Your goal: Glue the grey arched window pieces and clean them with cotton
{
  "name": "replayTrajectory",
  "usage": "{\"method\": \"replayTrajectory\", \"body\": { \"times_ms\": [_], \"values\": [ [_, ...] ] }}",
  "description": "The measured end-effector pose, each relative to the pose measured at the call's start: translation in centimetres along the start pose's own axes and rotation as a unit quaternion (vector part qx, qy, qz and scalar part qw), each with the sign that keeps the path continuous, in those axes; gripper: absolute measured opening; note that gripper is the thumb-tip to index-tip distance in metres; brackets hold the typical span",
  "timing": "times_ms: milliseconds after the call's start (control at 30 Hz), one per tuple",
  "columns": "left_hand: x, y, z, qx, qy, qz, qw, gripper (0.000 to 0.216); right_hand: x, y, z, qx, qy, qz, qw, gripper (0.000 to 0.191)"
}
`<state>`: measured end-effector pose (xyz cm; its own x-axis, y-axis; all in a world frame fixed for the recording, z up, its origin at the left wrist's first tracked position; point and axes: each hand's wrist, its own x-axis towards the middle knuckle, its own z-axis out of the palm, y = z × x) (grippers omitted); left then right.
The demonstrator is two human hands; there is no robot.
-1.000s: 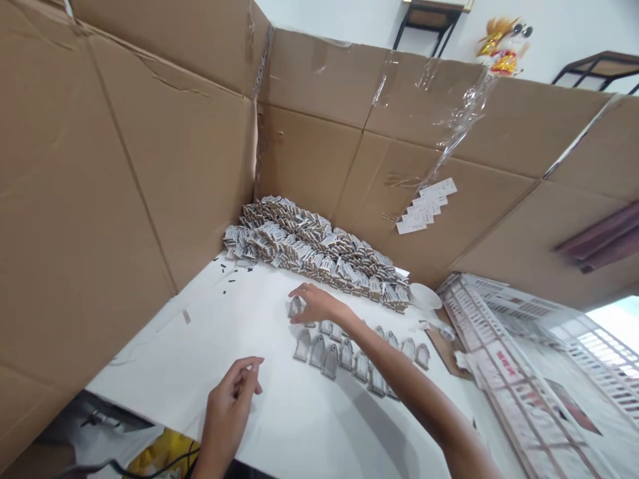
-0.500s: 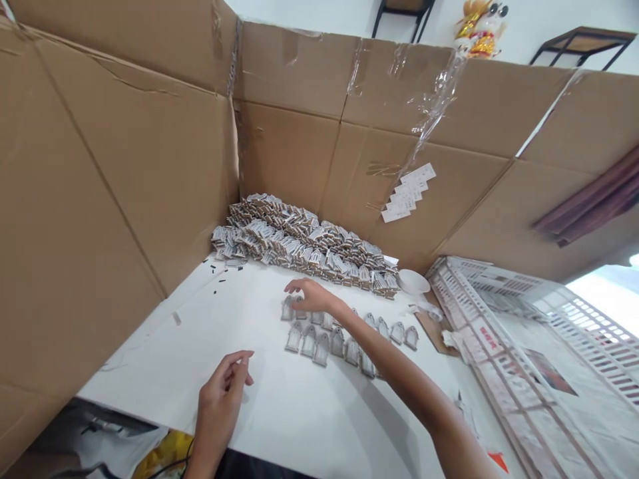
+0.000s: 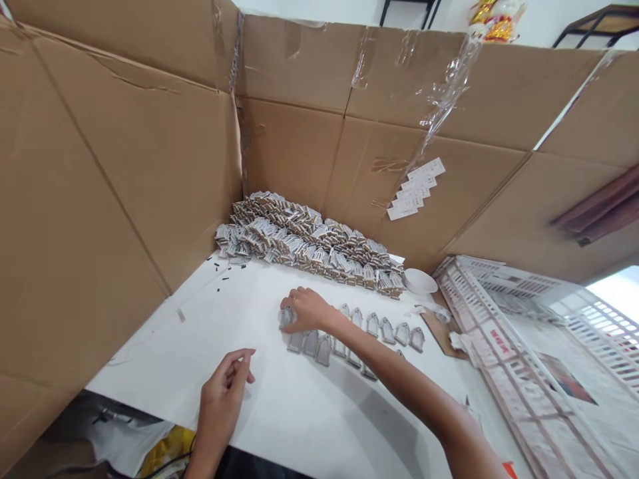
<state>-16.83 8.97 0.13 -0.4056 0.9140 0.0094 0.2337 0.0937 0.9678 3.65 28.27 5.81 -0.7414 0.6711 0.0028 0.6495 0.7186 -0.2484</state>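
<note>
My right hand [image 3: 308, 310] reaches across the white table and closes its thumb and fingers round a small grey arched piece [image 3: 286, 317] at the left end of the back row. The hand hides other pieces of that row. In front lies a second row of flat, house-shaped pieces, among them a grey piece [image 3: 323, 350] and several more, partly covered by my right forearm. My left hand [image 3: 224, 389] rests near the table's front edge, its fingers loosely curled and thumb close to the index finger. I see nothing in it.
A long stacked heap of similar grey pieces [image 3: 319, 249] lines the cardboard wall [image 3: 294, 143] at the back. To its right are a white bowl [image 3: 419, 281], a tape roll [image 3: 441, 315] and a white slatted crate [image 3: 499, 339]. Small black bits [image 3: 223, 279] lie at the left.
My right hand has come down and closed round the leftmost back-row piece. My left hand stays almost where it was. The view has shifted slightly.
</note>
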Motion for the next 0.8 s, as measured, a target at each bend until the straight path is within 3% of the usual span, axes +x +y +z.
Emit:
{"method": "replayTrajectory", "body": {
  "times_ms": [300,567,800],
  "values": [
    [0.3,-0.7,0.1,0.000,-0.001,-0.007,1.000,0.079,-1.3,3.7,-3.4,0.010,-0.002,0.030,1.000,0.062],
    [0.3,-0.6,0.0,0.000,0.002,0.000,1.000,0.076,-0.9,4.4,-2.4,0.040,-0.036,0.033,0.998,0.076],
    [0.3,-0.5,-0.1,0.005,0.004,-0.003,1.000,0.077,-0.4,5.0,-2.8,0.070,-0.041,0.046,0.996,0.055]
  ]
}}
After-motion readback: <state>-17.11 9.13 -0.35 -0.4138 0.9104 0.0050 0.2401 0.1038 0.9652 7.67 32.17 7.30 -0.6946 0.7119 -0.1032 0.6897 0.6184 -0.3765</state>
